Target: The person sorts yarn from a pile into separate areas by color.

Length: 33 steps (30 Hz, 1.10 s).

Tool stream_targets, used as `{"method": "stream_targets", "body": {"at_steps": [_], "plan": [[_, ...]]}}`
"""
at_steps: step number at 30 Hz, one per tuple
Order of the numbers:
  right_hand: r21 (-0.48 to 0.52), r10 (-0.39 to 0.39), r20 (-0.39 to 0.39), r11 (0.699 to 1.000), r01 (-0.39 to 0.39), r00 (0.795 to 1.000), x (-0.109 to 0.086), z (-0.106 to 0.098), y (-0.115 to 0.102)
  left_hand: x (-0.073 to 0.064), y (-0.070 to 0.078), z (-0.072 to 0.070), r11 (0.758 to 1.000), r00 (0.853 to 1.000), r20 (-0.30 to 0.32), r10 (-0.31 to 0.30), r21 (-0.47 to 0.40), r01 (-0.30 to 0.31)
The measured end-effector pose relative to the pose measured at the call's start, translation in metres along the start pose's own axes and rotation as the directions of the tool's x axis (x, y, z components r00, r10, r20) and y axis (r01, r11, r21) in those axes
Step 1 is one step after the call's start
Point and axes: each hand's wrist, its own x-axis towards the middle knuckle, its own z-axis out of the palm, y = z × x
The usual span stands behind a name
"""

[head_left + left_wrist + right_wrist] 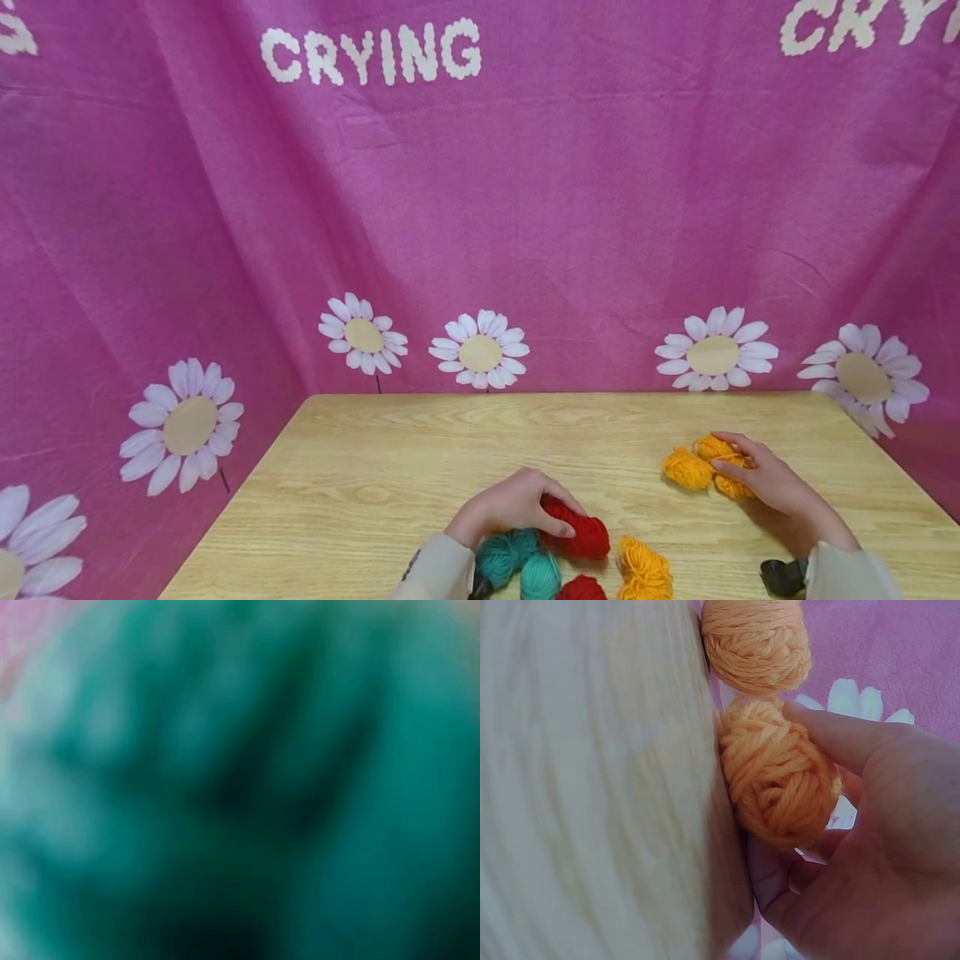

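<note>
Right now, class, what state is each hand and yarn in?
Left hand: gripping upper red yarn
Upper red yarn: wound, held
Right hand: holding far orange yarn
Far orange yarn: wound, held
Orange yarn beside it: wound, unheld
Near orange yarn: unheld
Lower red yarn: unheld, cut off
Mint yarn: unheld, cut off
Teal yarn: partly hidden
</note>
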Motion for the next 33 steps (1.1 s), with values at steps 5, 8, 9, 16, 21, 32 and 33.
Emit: {"method": "stream_targets", "body": {"at_steps": [5,8,9,16,21,32,33], "plan": [[0.026,0.015,0.012,1.000,-0.016,1.000,0.000,0.001,0.000,0.001,-0.002,-0.004,1.000,0.999,-0.034,-0.004,-0.008,0.004],[0.027,0.021,0.021,0.999,-0.022,1.000,0.000,0.001,0.000,0.002,-0.003,-0.005,1.000,0.998,-0.056,-0.019,-0.021,0.018],[0.026,0.022,0.023,0.999,-0.023,0.999,0.000,0.000,0.000,0.002,-0.004,-0.005,0.999,0.998,-0.065,-0.024,-0.025,0.022],[-0.021,0.009,0.017,1.000,-0.008,1.000,-0.001,0.000,0.000,0.002,-0.005,-0.009,0.997,0.992,-0.114,-0.053,-0.060,0.047],[-0.004,0.012,0.020,1.000,-0.012,1.000,-0.001,-0.001,0.000,0.001,-0.005,-0.014,0.997,0.987,-0.146,-0.066,-0.059,0.058],[0.014,0.020,0.023,1.000,-0.021,1.000,0.000,-0.001,0.001,0.000,-0.008,-0.022,0.994,0.977,-0.189,-0.094,-0.075,0.082],[0.014,0.025,0.026,1.000,-0.026,0.999,0.000,-0.001,0.001,-0.001,-0.009,-0.023,0.993,0.976,-0.193,-0.099,-0.080,0.085]]}}
